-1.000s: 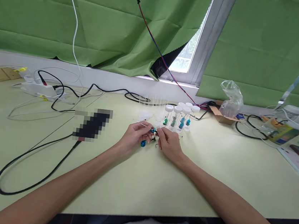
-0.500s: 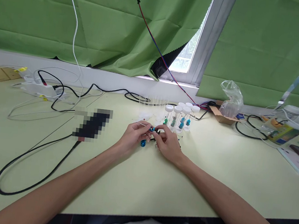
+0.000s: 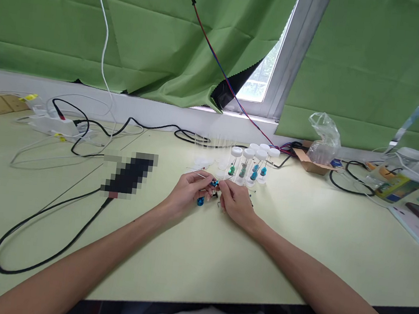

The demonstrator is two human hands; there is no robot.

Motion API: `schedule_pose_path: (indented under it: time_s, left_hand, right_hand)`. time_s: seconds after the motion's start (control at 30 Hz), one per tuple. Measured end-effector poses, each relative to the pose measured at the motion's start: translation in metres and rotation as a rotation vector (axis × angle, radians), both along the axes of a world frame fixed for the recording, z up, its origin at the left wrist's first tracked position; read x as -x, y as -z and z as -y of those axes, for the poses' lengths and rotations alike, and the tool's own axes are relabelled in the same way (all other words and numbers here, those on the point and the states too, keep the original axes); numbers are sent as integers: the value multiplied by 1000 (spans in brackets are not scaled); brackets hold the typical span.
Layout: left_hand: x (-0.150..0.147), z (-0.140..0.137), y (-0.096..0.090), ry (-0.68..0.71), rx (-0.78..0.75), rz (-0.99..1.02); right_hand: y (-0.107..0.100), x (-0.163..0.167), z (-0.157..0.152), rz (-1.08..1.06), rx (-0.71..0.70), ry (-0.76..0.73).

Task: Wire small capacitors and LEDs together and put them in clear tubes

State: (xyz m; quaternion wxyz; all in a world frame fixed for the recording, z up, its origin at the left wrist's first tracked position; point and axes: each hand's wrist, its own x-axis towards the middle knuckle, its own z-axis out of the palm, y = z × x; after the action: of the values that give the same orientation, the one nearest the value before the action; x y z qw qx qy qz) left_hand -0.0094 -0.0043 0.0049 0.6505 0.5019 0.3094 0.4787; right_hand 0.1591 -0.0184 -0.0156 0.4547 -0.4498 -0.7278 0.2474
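My left hand [image 3: 190, 190] is closed in a pinch on a small blue part [image 3: 214, 183], and a thin metal wire sticks out leftward from those fingers. Against the other side of this part, my right hand [image 3: 235, 199] pinches its thumb and forefinger together; what lies between them is too small to make out. Below the left fingertips a shiny blue knob-like piece [image 3: 200, 201] sits on the table. A small black piece [image 3: 215, 195] shows between the two hands. Just behind the right hand stand several clear tubes with white caps [image 3: 248, 153], holding green and blue pieces on wires.
Clear uncapped tubes [image 3: 204, 151] stand behind my left hand. A black blurred-out device [image 3: 130, 173] with a looping cable lies to the left. An open cardboard box [image 3: 312, 163] holds a plastic bag at the back right. A phone [image 3: 413, 228] lies far right.
My right fingers have closed in tighter beside the blue part, and the black piece that showed at their tips now appears lower, between the hands. My left hand has barely moved.
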Motion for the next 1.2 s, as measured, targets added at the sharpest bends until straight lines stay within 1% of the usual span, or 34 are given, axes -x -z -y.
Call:
schedule_pose_path:
  time_s: [0.3,0.5,0.63,0.9,1.2]
  left_hand:
    - [0,1,-4,-69,11,4]
    - [2,0,-3,-37,1,0]
    - [1,0,-2,-40,1,7]
    - [1,0,0,-1,-9,-3]
    - [-1,2,-3,-2,5,-1]
  right_hand:
    - [4,0,1,-68,39,-43]
    - [4,0,0,-55,42,-51]
    - [3,0,0,-40,46,-51]
    - [-1,0,2,11,18,-16]
    - [0,0,1,-31,39,-14]
